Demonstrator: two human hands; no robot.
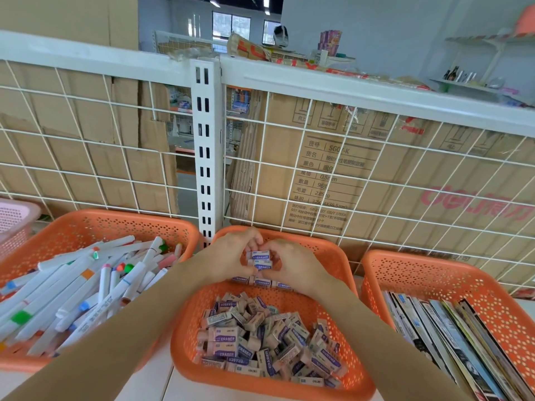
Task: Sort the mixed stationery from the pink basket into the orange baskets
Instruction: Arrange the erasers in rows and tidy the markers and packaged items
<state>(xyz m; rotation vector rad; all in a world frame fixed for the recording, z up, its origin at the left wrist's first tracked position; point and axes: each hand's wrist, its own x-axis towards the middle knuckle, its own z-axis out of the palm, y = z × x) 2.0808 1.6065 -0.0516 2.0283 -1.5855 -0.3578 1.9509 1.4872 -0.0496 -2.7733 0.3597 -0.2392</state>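
Note:
Three orange baskets stand in a row. The left orange basket (86, 224) is full of white markers (86, 287). A heap of erasers (266, 340) lies in the near part of the middle orange basket (341, 264). Over its far end my left hand (228, 259) and my right hand (292, 264) meet, their fingers curled around a small stack of erasers (260, 260) held between them. A few more erasers (262, 282) lie in a row just under the hands. The right orange basket (434, 270) holds booklets (451, 337). A corner of the pink basket (14, 218) shows at far left.
A white wire grid panel (318, 169) with a slotted upright post (207, 146) rises right behind the baskets, with cardboard boxes (333, 180) behind it. The baskets sit on a white shelf surface (162, 383).

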